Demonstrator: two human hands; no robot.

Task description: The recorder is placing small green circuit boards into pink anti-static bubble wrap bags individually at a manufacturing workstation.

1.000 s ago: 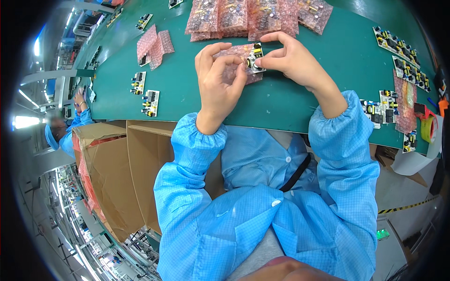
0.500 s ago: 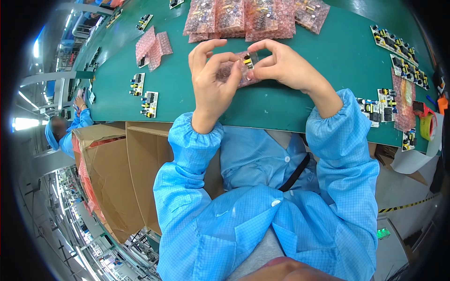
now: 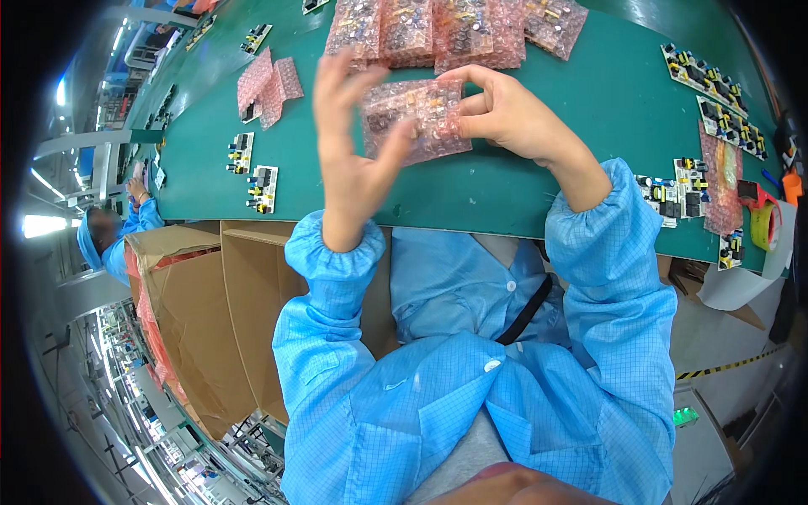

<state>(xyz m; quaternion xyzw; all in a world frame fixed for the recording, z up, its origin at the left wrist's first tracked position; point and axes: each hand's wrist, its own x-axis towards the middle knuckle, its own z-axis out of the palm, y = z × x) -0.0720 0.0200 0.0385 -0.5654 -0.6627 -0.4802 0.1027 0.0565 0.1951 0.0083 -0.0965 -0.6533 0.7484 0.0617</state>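
A circuit board in a pink bubble-wrap bag [image 3: 431,118] is held up over the green table, entirely inside the bag. My right hand [image 3: 520,119] pinches the bag's right edge between thumb and fingers. At the bag's left side, my left hand [image 3: 347,160] has its fingers spread and is smeared by motion. Its thumb overlaps the bag's front; whether it touches cannot be made out. Just beyond lies a pile of bagged circuit boards [image 3: 478,40], with another bagged board [image 3: 553,25] at its right.
Left on the green table [image 3: 505,198] are bare circuit boards [image 3: 263,190] and pink bubble bags [image 3: 268,91]. More circuit boards [image 3: 705,80], bubble wrap [image 3: 721,181] and yellow tape [image 3: 764,227] lie right. A cardboard box [image 3: 189,311] stands left below; a co-worker [image 3: 109,236] sits beyond.
The board, partly showing at the bag's right end before, is now inside. My left hand has let go, opened and moved left; the bag now lies flatter to view in my right hand.
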